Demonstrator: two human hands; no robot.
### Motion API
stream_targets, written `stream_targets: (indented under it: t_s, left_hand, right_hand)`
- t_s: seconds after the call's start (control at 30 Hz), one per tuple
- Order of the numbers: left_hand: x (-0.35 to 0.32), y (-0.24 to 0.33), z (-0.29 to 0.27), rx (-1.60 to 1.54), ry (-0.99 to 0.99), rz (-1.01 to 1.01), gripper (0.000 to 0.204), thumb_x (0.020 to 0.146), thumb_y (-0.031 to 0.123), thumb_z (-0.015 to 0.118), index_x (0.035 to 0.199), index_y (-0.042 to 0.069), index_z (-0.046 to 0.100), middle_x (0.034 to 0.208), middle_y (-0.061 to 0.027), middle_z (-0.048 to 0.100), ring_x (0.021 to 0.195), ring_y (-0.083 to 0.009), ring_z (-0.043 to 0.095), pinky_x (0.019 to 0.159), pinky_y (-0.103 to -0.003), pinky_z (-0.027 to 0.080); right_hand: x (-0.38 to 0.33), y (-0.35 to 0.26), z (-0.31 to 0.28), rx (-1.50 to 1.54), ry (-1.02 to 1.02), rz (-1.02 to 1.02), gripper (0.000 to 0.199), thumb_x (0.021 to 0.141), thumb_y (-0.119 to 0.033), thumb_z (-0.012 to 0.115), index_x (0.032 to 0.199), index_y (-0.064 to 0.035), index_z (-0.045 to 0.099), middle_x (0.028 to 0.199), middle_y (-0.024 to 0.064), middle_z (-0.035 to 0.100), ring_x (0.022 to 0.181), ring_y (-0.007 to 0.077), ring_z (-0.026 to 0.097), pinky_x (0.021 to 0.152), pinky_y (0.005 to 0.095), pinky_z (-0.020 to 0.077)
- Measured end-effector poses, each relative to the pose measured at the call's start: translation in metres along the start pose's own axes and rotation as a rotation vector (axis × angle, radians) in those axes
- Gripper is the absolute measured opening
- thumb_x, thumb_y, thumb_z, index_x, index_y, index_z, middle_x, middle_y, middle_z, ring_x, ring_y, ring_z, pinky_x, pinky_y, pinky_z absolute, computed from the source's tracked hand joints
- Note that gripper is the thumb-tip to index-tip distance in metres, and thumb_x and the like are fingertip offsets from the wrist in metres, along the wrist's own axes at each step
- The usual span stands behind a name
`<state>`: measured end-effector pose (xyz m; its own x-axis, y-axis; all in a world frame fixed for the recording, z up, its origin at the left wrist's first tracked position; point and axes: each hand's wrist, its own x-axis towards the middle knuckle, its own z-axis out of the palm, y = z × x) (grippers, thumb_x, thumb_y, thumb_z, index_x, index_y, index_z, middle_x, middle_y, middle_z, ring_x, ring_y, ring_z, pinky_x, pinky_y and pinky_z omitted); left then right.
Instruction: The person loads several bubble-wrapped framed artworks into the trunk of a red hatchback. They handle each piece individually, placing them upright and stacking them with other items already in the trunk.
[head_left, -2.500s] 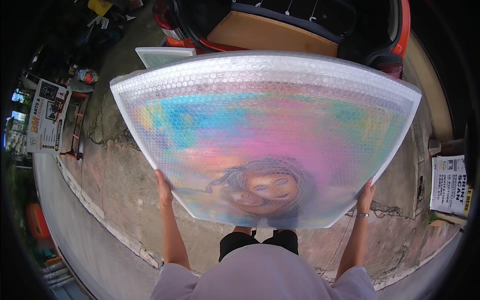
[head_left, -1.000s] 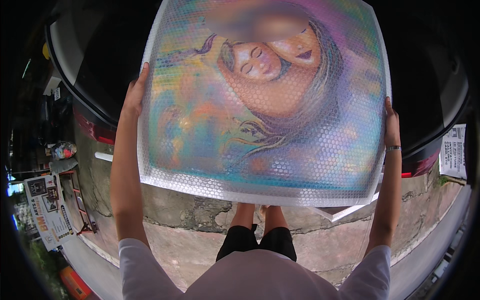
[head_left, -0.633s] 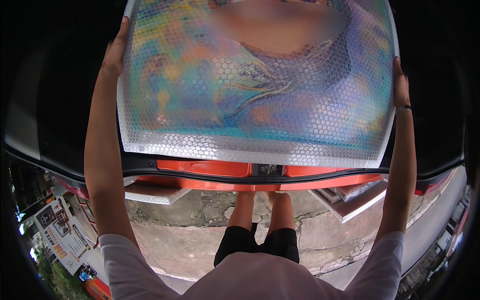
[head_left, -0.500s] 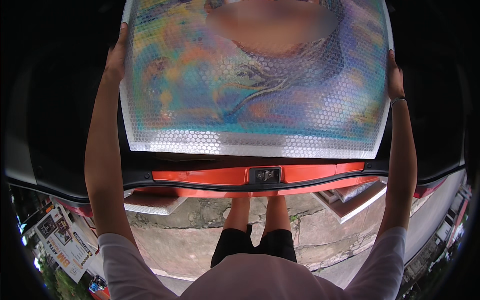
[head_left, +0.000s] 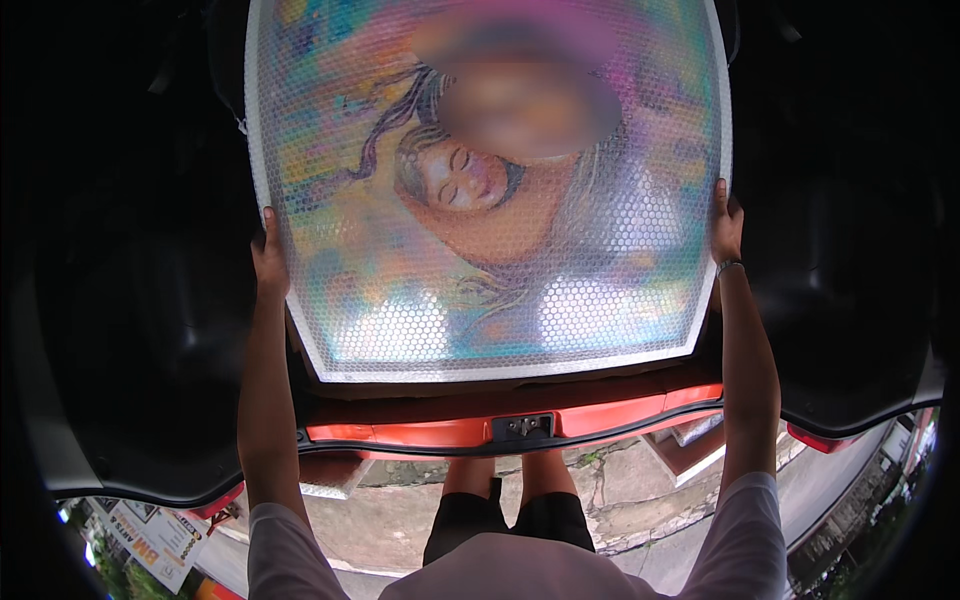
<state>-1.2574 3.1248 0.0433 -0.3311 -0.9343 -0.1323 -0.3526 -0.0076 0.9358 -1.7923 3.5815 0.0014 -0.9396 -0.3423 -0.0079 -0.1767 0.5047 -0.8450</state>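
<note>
- Fingers of my left hand (head_left: 270, 256) hold the left edge of a rectangular pink, teal and yellow painting in clear bubble wrap (head_left: 490, 240); its thumb lies along the rim.
- My right hand (head_left: 728, 234), with a silver metal band (head_left: 730, 265) at the wrist, grips the opposite edge the same way. From this remote view I can't tell how far the fingers curl under on either side.
- My landmark is the orange-red painted metal rear sill (head_left: 400, 432) of the car. The painting lies beyond it, over the dark car boot, its near edge just past the sill; I can't tell whether the underside rests on anything.
- Both hands sit beyond the sill, about level with each other, with the painting spanning the space between them.
- To ease the load inward well, I'd push evenly with 2 hands, keeping the near edge parallel to the sill so neither corner twists.
- I'd also hold the near edge high enough that the bubble wrap doesn't scrape the sill.
</note>
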Motion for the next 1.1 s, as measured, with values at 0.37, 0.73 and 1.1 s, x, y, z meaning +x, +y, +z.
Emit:
stream_targets:
  t_s: [0.37, 0.73, 1.1]
  left_hand:
    - [0.013, -0.033, -0.007, 0.108, 0.155, 0.107, 0.075, 0.098, 0.055, 0.048, 0.137, -0.008, 0.045, 0.136, -0.0216, 0.052, 0.126, -0.0305, 0.049, 0.107, -0.039, 0.036]
    - [-0.002, -0.012, 0.0, 0.215, 0.131, 0.14, 0.068, 0.101, 0.049, 0.045, 0.144, -0.003, 0.039, 0.145, -0.0168, 0.044, 0.131, -0.0273, 0.045, 0.108, -0.039, 0.036]
    - [-0.008, -0.011, 0.001, 0.414, 0.296, -0.095, 0.065, 0.098, 0.054, 0.047, 0.138, 0.002, 0.047, 0.136, -0.0151, 0.05, 0.127, -0.0282, 0.045, 0.105, -0.041, 0.036]
  right_hand:
    - [0.006, -0.005, -0.009, -0.106, -0.042, 0.051, 0.076, 0.097, -0.06, 0.045, 0.122, 0.0108, 0.057, 0.113, 0.0258, 0.066, 0.11, 0.0338, 0.062, 0.094, 0.0382, 0.0457]
    - [0.01, 0.003, -0.014, -0.148, -0.054, 0.07, 0.08, 0.096, -0.064, 0.04, 0.129, 0.0068, 0.054, 0.122, 0.028, 0.062, 0.118, 0.0396, 0.057, 0.098, 0.0401, 0.0443]
    - [-0.011, -0.035, -0.012, -0.413, 0.024, 0.16, 0.075, 0.098, -0.059, 0.038, 0.143, 0.0013, 0.038, 0.136, 0.032, 0.046, 0.126, 0.0481, 0.045, 0.101, 0.046, 0.0419]
